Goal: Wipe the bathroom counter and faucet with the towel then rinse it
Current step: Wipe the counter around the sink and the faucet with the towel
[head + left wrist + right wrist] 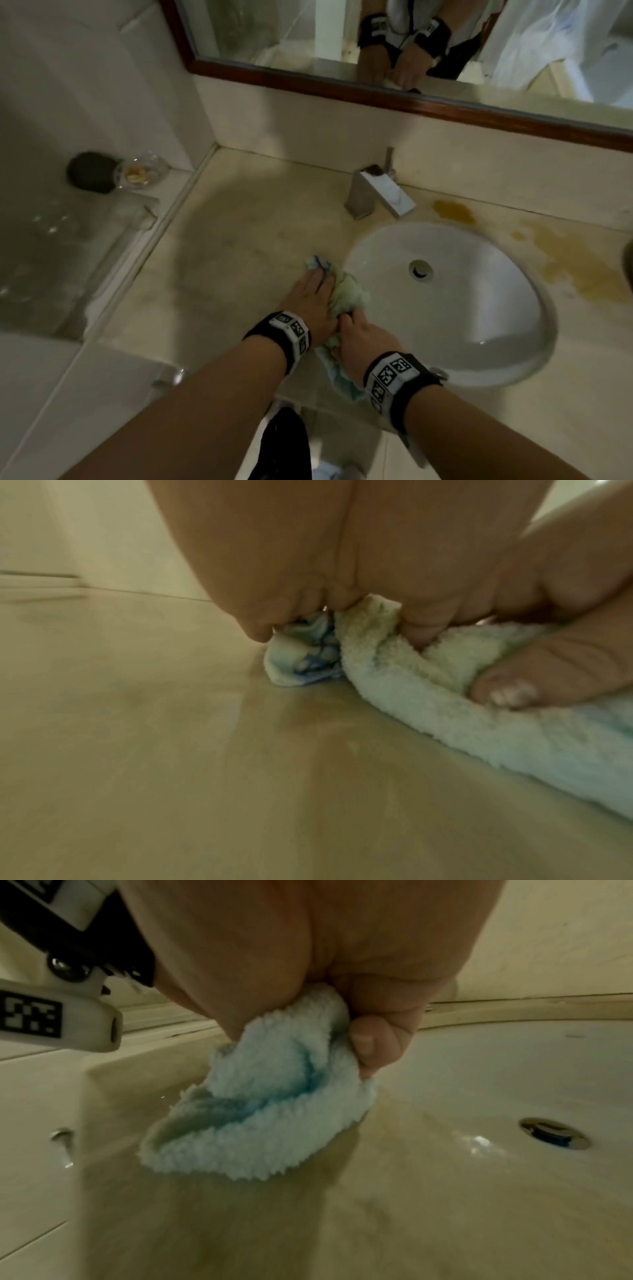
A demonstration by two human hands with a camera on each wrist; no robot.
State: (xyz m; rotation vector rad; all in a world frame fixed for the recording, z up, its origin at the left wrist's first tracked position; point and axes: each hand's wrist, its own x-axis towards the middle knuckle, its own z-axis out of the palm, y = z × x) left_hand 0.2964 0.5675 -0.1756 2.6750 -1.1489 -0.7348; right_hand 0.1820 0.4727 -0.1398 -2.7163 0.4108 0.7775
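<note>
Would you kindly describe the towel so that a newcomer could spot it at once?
Find the white oval sink in the beige counter. At its left rim lies a bunched towel, held by the left hand and right hand. It alone is fluffy and pale blue-green.

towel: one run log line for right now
counter wipe | towel bunched beside sink | left hand grips towel | right hand grips towel | yellow stain right of faucet unwiped

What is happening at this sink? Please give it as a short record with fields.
setting: beige counter around a white sink
towel: pale blue-green, bunched on the counter by the sink's left rim
left hand: holds the towel down
right hand: grips the towel's near end
faucet: square metal, no water visible
stains: yellow-brown, right of the sink
</note>
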